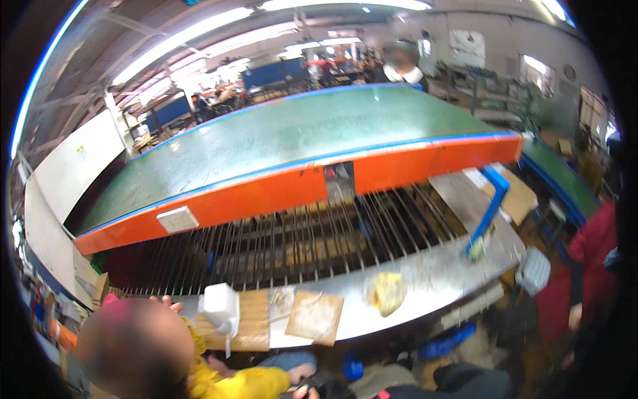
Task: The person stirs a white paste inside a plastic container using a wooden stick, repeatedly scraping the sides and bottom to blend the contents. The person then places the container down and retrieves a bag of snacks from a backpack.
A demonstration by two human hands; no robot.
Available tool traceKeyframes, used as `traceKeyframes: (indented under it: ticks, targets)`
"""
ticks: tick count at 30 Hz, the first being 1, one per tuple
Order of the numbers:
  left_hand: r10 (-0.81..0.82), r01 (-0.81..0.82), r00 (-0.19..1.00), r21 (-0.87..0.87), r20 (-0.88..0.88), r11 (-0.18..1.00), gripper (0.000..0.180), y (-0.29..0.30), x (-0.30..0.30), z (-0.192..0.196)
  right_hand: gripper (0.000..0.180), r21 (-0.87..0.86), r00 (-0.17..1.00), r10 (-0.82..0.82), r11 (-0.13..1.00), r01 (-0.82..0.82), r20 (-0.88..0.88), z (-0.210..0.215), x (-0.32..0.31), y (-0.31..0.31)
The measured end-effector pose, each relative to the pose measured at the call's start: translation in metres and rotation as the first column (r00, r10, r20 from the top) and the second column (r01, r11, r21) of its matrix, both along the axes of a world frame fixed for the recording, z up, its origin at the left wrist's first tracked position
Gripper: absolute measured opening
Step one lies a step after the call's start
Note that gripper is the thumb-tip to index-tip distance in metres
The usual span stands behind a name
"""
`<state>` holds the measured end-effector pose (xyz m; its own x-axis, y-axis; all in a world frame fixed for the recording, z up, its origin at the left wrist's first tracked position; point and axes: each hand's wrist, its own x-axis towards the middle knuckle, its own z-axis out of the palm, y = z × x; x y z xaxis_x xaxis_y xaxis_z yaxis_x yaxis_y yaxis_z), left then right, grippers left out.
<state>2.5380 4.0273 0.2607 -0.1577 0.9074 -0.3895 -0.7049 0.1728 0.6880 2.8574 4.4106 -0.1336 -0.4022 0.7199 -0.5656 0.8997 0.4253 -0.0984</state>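
Part of what looks like my left hand [304, 392] shows at the lower edge beside a dark sleeve. Its fingers are mostly cut off, so I cannot make out any grip. My right hand is out of sight. Beyond, on the metal bench [432, 286], lies a clear plastic bag with something yellow in it [387, 294]. A square of brown cardboard [315, 318] with a whitish covering lies left of the bag. Farther left, a white box-shaped item [220, 308] stands on a larger cardboard sheet [254, 322].
A green conveyor belt [279, 139] with an orange side panel runs above dark metal rods [319, 246]. Close on the left sits a person in yellow [239, 386]. Another in dark red [591, 259] is at right. A blue bracket [488, 206] rises from the bench.
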Motion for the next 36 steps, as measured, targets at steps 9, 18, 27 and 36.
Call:
traceKeyframes:
  ticks: [9,18,27,36]
  targets:
    - [0.201,-0.218,0.975,-0.246,-0.092,0.944,0.043,0.1,-0.043,-0.064,0.039,0.022,0.997,-0.074,0.997,0.074,0.014,-0.107,-0.054,0.1]
    - [0.256,-0.269,0.963,-0.304,-0.083,0.914,0.043,0.07,-0.024,-0.132,0.038,0.097,1.0,0.011,0.995,-0.009,-0.016,-0.159,-0.111,0.133]
    - [0.469,-0.467,0.879,-0.341,-0.081,0.816,0.043,0.034,0.032,-0.118,0.038,0.033,0.991,0.119,0.993,-0.117,-0.059,-0.149,-0.176,0.11]
    - [0.616,-0.649,0.759,-0.171,-0.21,0.742,0.043,0.04,0.125,-0.123,0.038,-0.188,0.95,0.268,0.937,-0.295,-0.158,-0.18,-0.115,0.046]
